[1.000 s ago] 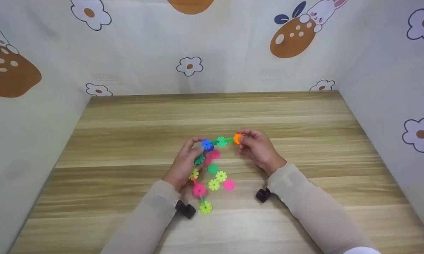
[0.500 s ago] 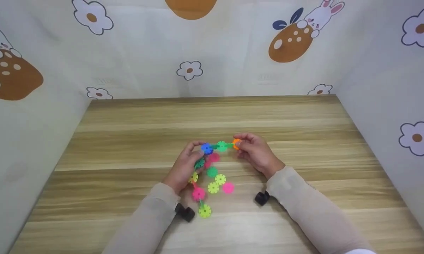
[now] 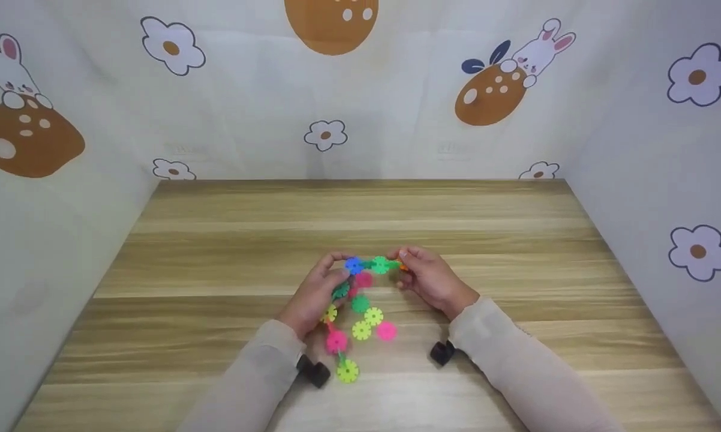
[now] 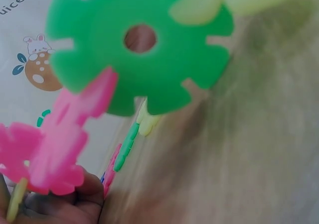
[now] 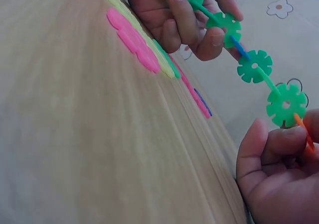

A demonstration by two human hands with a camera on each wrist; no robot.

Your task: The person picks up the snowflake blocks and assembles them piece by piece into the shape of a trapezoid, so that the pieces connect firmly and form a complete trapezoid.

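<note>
A chain of notched, flower-shaped plastic discs stretches between both hands. My left hand (image 3: pixel 315 294) grips it near a blue disc (image 3: pixel 353 265), and its lower part trails toward me past a pink disc (image 3: pixel 336 342) to a yellow-green disc (image 3: pixel 347 371). My right hand (image 3: pixel 432 279) pinches an orange disc (image 5: pixel 305 132) at the far end, mostly covered by the fingers. That orange disc meets the edge of a green disc (image 5: pixel 286 104). Close to the left wrist camera, a large green disc (image 4: pixel 99 35) joins a pink disc (image 4: pixel 60 149).
Loose discs lie on the wooden table (image 3: pixel 516 240) below the hands: a green disc (image 3: pixel 360 303), a yellow disc (image 3: pixel 361 330), a pink disc (image 3: pixel 387 330) and others. Black wrist cameras hang under both sleeves. A patterned curtain (image 3: pixel 246 108) borders the table's back.
The head view has tilted up, so everything sits lower. My right hand has turned over the orange disc, hiding more of it, and come slightly nearer the left hand. The loose discs stay put.
</note>
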